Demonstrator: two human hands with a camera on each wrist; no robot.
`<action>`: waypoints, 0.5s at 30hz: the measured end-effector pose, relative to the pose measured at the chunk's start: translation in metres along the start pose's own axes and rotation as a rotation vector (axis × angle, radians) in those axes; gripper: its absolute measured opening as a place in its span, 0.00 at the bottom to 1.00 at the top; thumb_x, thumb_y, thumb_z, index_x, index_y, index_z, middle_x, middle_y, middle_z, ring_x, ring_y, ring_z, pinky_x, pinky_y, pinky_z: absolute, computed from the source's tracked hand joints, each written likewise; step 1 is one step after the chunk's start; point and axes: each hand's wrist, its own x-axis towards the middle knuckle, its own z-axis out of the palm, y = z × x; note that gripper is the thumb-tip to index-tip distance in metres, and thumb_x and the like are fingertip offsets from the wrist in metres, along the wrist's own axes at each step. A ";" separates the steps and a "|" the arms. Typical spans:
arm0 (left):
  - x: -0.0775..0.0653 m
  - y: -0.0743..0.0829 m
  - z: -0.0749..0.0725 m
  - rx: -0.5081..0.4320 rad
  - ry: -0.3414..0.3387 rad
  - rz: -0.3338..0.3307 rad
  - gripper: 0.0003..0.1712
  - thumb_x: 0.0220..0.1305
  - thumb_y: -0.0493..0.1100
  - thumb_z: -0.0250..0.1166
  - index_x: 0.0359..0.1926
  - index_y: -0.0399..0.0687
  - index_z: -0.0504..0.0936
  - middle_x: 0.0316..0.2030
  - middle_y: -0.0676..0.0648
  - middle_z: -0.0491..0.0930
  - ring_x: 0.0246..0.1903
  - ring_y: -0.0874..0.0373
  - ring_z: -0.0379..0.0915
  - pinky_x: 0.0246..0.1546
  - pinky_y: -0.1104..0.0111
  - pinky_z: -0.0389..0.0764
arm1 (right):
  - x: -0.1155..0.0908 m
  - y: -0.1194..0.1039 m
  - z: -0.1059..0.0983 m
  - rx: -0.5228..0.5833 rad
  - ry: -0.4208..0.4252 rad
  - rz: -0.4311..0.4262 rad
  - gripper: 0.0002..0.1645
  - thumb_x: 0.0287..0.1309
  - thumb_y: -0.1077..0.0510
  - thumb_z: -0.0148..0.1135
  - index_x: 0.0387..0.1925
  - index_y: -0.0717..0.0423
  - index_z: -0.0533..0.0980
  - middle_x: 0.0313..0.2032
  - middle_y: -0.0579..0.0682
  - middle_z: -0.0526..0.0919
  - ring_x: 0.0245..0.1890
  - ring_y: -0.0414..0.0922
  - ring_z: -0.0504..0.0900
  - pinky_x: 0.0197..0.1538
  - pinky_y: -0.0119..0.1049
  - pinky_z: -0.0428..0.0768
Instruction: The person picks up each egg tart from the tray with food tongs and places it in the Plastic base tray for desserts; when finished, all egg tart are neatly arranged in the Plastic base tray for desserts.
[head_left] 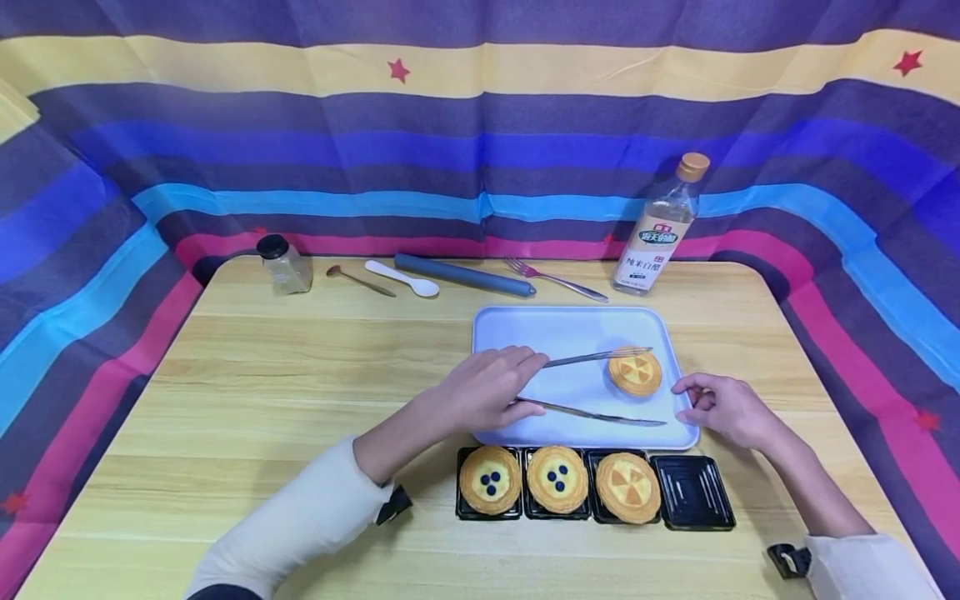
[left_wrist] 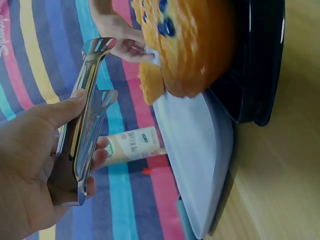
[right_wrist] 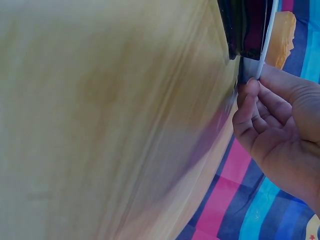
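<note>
My left hand (head_left: 491,387) grips metal tongs (head_left: 600,414), thumb on one arm and fingers on the other. The tongs' arms are spread, pointing right over the pale blue tray (head_left: 525,325). On the tray's right part sits a tart with a wedge-pattern top (head_left: 634,375); the far arm overlaps it in the head view, while the near arm lies in front of it. The left wrist view shows nothing between the tips of the tongs. My right hand (head_left: 723,408) pinches the tray's right rim, thumb at the edge, as the right wrist view also shows.
Along the tray's near side run several black square holders; two bear blueberry tarts (head_left: 557,479), one a wedge-topped tart (head_left: 628,488), and the rightmost holder (head_left: 697,492) is bare. Behind stand a jar (head_left: 287,265), spoons (head_left: 405,279), a blue-grey rod (head_left: 465,275), a fork (head_left: 558,280) and a vinegar bottle (head_left: 656,233).
</note>
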 end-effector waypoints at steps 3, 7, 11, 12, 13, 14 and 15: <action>0.007 -0.005 0.003 -0.012 0.003 -0.019 0.34 0.62 0.58 0.62 0.59 0.38 0.71 0.48 0.45 0.80 0.45 0.56 0.78 0.45 0.67 0.81 | 0.000 0.000 0.000 0.004 0.000 -0.002 0.19 0.48 0.61 0.71 0.43 0.61 0.77 0.29 0.48 0.77 0.24 0.33 0.72 0.26 0.27 0.71; 0.013 -0.011 0.007 -0.031 -0.006 -0.050 0.34 0.61 0.57 0.63 0.60 0.39 0.71 0.48 0.45 0.80 0.45 0.56 0.78 0.46 0.67 0.81 | 0.000 -0.001 0.000 0.008 -0.003 -0.003 0.19 0.49 0.61 0.70 0.44 0.62 0.77 0.30 0.49 0.77 0.25 0.33 0.72 0.27 0.27 0.71; 0.019 -0.014 0.010 -0.031 -0.039 -0.081 0.34 0.62 0.58 0.62 0.60 0.40 0.70 0.49 0.46 0.79 0.47 0.55 0.77 0.47 0.66 0.81 | 0.000 -0.001 0.000 0.005 -0.002 -0.004 0.19 0.48 0.61 0.70 0.44 0.62 0.77 0.30 0.49 0.77 0.25 0.32 0.72 0.26 0.27 0.71; 0.020 -0.015 0.011 -0.026 -0.049 -0.089 0.34 0.62 0.58 0.62 0.60 0.41 0.70 0.49 0.46 0.79 0.47 0.55 0.77 0.47 0.66 0.81 | 0.000 -0.001 0.000 0.003 -0.002 -0.005 0.19 0.48 0.61 0.70 0.44 0.62 0.77 0.30 0.49 0.77 0.25 0.32 0.72 0.27 0.27 0.71; 0.021 -0.015 0.013 -0.022 -0.059 -0.095 0.34 0.62 0.58 0.61 0.60 0.41 0.70 0.49 0.46 0.79 0.47 0.56 0.77 0.47 0.66 0.81 | 0.000 -0.001 0.000 0.001 -0.002 -0.004 0.19 0.48 0.61 0.71 0.44 0.62 0.77 0.30 0.49 0.77 0.25 0.32 0.72 0.27 0.27 0.71; 0.022 -0.016 0.014 -0.020 -0.068 -0.099 0.33 0.62 0.59 0.61 0.60 0.41 0.70 0.49 0.46 0.79 0.47 0.56 0.77 0.46 0.66 0.81 | 0.000 -0.001 0.000 -0.001 -0.002 -0.005 0.19 0.48 0.61 0.71 0.44 0.61 0.77 0.30 0.48 0.77 0.25 0.32 0.72 0.27 0.27 0.71; 0.023 -0.016 0.015 -0.018 -0.075 -0.103 0.33 0.63 0.59 0.61 0.61 0.41 0.70 0.49 0.46 0.79 0.48 0.56 0.77 0.46 0.66 0.81 | 0.000 -0.001 0.000 -0.001 -0.002 -0.005 0.19 0.48 0.61 0.71 0.44 0.61 0.77 0.30 0.48 0.77 0.25 0.32 0.72 0.27 0.27 0.71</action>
